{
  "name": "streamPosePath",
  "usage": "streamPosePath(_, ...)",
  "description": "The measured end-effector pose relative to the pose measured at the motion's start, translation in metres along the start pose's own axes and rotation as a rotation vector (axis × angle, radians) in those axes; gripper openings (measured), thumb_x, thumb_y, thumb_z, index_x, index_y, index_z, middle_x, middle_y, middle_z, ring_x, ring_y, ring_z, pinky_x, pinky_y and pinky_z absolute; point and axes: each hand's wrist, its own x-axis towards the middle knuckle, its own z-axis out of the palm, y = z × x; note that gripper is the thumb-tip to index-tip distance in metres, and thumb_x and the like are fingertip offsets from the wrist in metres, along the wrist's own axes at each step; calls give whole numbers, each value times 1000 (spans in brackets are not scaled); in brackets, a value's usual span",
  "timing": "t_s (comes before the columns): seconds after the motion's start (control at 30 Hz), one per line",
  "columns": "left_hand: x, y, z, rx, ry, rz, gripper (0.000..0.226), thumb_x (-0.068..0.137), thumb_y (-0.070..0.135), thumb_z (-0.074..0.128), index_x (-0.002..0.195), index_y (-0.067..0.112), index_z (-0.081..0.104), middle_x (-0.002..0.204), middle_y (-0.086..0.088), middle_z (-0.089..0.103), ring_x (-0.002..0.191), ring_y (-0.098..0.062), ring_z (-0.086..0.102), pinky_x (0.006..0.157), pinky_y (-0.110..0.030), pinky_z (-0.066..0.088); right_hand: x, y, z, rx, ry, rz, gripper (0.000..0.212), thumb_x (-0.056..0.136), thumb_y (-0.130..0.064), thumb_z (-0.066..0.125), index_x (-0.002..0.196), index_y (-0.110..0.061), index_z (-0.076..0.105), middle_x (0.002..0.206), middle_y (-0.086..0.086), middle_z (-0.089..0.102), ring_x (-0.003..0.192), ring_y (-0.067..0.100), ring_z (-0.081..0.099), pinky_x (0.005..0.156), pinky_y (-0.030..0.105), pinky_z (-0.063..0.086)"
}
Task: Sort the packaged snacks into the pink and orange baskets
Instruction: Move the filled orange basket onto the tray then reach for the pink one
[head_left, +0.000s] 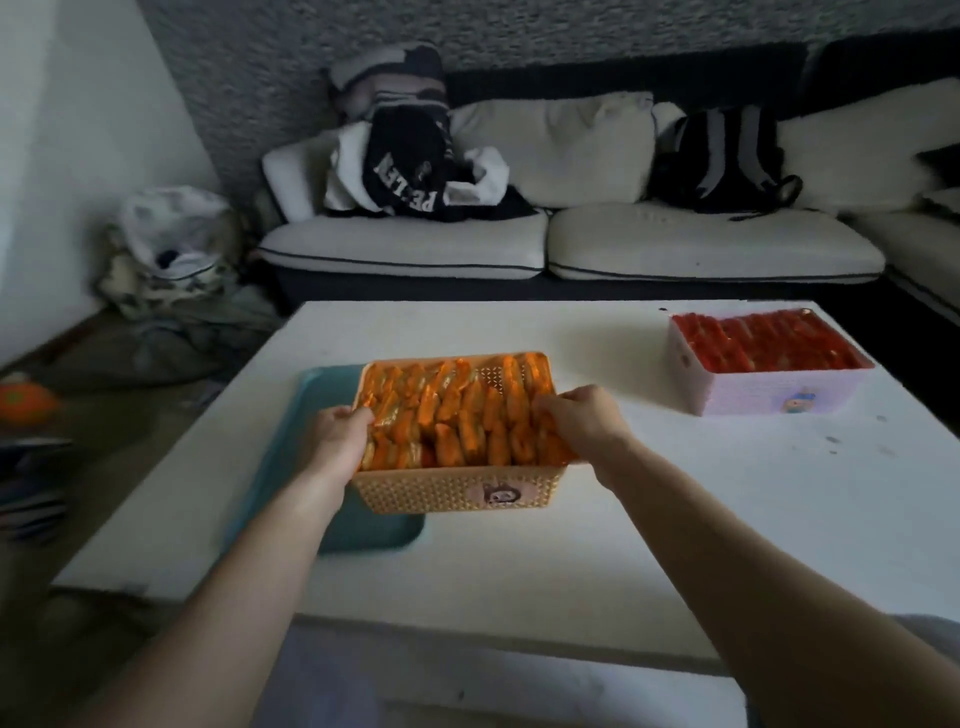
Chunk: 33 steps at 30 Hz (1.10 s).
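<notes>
Gripping the orange basket (457, 493) by 2 sides: left hand (340, 439), right hand (582, 423).

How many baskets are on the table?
2. The orange basket is near the middle, partly over a teal tray, gripped by the left hand and right hand; the pink basket stands far right. No others visible.

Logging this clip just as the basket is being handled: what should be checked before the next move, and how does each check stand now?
1. Left hand grips the orange basket at its left rim: ok.
2. Right hand grips the right rim: ok.
3. Orange snacks sit inside the basket: ok.
4. Basket lifted off the teal tray or resting on it: cannot tell.
5. Pink basket with red snacks stands apart, far right on the table: ok.
</notes>
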Motion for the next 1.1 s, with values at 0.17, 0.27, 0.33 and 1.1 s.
streamPosePath(0.17,43,-30,-61,-69,146,-38,27,95,19,62,69,20,62,80,-7,66,85,-29,62,83,-43,52,23,-39,89,46,-103,36,31,96,-26,51,96,-1,70,91,12,74,77,23,72,57,32,62)
streamPosePath(0.27,71,-36,-71,-41,163,-42,18,94,16,62,76,21,61,89,-6,66,92,-28,59,84,-38,46,41,-51,130,65,-91,66,29,98,-22,44,100,-1,65,96,15,72,83,27,72,60,35,63)
streamPosePath(0.33,89,-38,-69,6,143,-39,3,92,22,62,94,20,64,102,-5,65,103,-30,57,93,-39,47,54,-55,147,85,-71,76,29,99,-21,43,100,-2,64,96,16,71,84,29,72,66,40,64)
streamPosePath(1.1,134,-20,0,285,188,294,47,97,29,61,143,21,52,162,-3,27,145,-28,37,112,-48,42,127,-32,153,-50,-36,-196,28,94,-21,47,84,-3,65,79,14,59,75,31,55,67,42,50)
